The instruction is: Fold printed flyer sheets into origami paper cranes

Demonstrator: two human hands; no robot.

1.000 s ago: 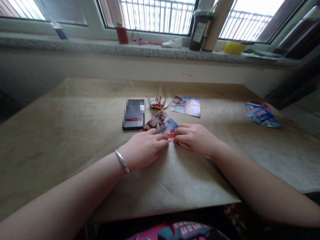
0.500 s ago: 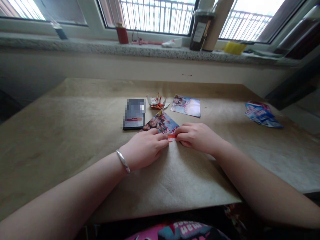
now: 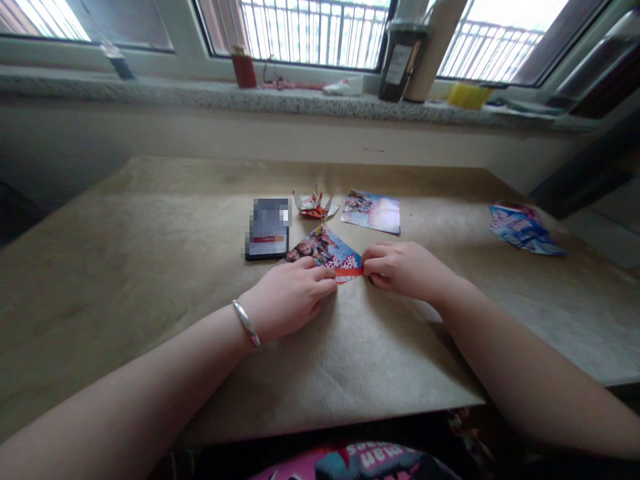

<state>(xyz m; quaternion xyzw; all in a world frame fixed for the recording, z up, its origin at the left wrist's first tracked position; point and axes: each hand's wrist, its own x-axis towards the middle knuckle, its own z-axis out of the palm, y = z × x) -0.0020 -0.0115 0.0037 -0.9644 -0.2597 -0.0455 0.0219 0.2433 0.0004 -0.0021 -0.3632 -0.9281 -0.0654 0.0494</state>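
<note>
A colourful printed paper, folded into a triangle [image 3: 326, 249], lies flat on the brown table [image 3: 150, 253] in front of me. My left hand [image 3: 287, 300], with a silver bracelet on the wrist, has its fingers curled and pressed down on the paper's near edge. My right hand [image 3: 403, 270] is closed with its fingertips pinched at the paper's right corner, on the red strip along the fold.
A dark phone [image 3: 269, 229] lies just left of the paper. Behind it are a small folded paper figure [image 3: 314, 203] and a flat printed sheet [image 3: 373, 211]. Crumpled blue paper [image 3: 523, 230] sits far right. The windowsill [image 3: 300, 100] carries a red box [image 3: 244, 68] and a dark jar [image 3: 400, 61].
My right hand has slid to the right along the paper's near edge, uncovering more of the red strip. My left hand has stayed where it was.
</note>
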